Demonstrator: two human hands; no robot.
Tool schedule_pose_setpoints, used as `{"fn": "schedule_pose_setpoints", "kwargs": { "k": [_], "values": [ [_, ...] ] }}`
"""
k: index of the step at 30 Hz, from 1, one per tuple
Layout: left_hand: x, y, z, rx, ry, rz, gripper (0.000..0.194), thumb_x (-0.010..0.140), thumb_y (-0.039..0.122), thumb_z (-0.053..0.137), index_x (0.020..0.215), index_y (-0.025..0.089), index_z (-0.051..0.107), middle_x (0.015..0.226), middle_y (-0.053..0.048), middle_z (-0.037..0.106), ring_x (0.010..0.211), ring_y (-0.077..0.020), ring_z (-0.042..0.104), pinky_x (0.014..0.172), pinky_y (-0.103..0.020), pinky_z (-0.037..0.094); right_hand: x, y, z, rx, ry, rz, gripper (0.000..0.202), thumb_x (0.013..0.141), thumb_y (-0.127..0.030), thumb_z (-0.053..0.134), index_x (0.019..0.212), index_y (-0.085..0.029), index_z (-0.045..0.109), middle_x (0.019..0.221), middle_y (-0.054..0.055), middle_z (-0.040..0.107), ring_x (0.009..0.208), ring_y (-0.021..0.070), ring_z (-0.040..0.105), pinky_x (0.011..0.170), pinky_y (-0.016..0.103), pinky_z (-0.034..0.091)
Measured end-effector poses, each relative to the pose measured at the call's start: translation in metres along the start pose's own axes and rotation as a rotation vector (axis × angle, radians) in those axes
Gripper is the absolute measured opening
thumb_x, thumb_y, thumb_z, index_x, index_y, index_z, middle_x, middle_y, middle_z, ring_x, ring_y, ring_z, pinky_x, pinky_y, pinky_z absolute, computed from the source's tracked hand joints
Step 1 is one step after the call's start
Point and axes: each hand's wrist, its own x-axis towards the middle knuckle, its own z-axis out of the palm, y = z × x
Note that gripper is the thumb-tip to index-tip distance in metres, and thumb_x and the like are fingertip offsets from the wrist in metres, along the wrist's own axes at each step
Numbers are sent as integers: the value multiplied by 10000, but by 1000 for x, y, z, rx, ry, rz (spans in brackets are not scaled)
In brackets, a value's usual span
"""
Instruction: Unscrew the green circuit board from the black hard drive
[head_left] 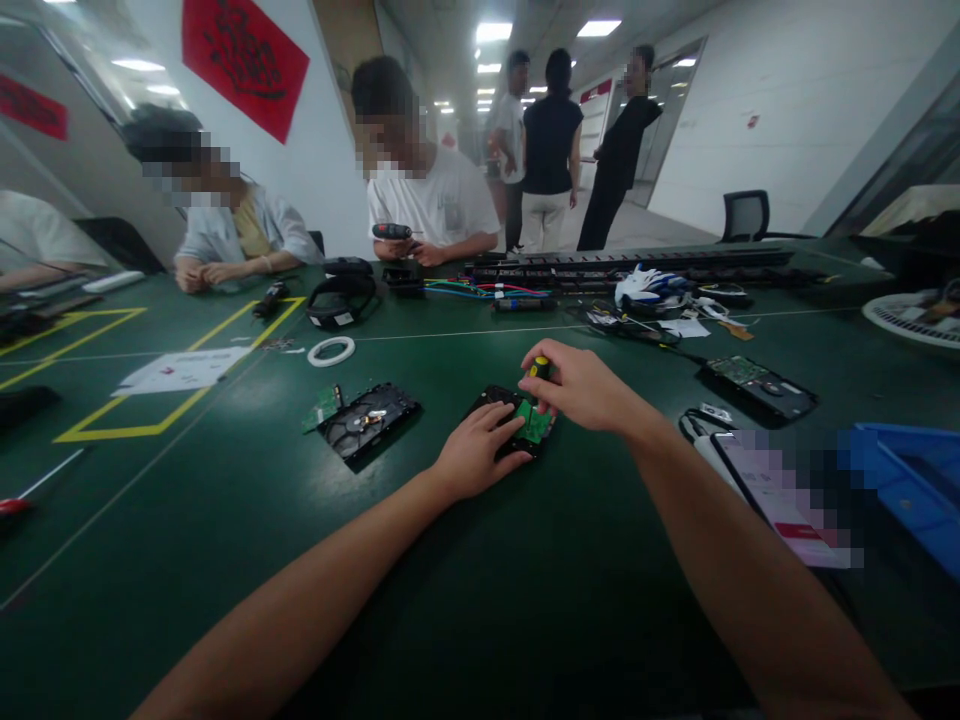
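Observation:
A dark hard drive with a green circuit board [535,424] lies on the green table [555,600], directly in front of me. My left hand [477,452] rests flat across the drive's left part, fingers spread, pressing on its surface. Above the board, my right hand [576,388] is closed around a screwdriver with a yellow and black handle [540,368]. Its shaft points down at the board; the exact spot the tip touches is too small to tell. Left of my hands lies an opened hard drive [369,420], with a small green circuit board [324,408] at its left edge.
Another drive [759,388], a tablet [784,495] and a blue tray [915,480] are on the right. White tape [331,351] and paper [180,370] lie left. Cables, gloves [652,289] and black rails [637,262] line the back, where people sit across the table.

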Motion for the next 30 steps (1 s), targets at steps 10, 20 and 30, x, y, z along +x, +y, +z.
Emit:
{"fn": "schedule_pose_setpoints", "kwargs": {
  "k": [10, 20, 30],
  "values": [
    [1, 0, 0, -10, 5, 5, 592, 998, 591, 618, 1464, 227, 597, 1530, -132, 556, 1450, -331, 499, 1212, -539, 431, 2, -3, -4, 325, -235, 4, 302, 1036, -487, 529, 1054, -212, 654, 920, 31, 680, 699, 142, 668, 595, 264, 530],
    [2, 0, -1, -15, 10, 10, 586, 997, 585, 618, 1470, 240, 590, 1539, -129, 549, 1451, -332, 498, 1211, -556, 429, 3, 0, -5, 588, -240, 143, 257, 974, -455, 649, 1010, -201, 638, 1102, 99, 757, 718, 144, 637, 601, 274, 499],
    [1, -1, -1, -7, 0, 8, 595, 1006, 599, 594, 1475, 234, 584, 1548, -130, 541, 1458, -326, 493, 1223, -542, 414, 4, 2, -8, 600, -231, 174, 252, 964, -450, 596, 1026, -225, 692, 1055, 64, 735, 656, 141, 618, 499, 269, 405]
  ]
}}
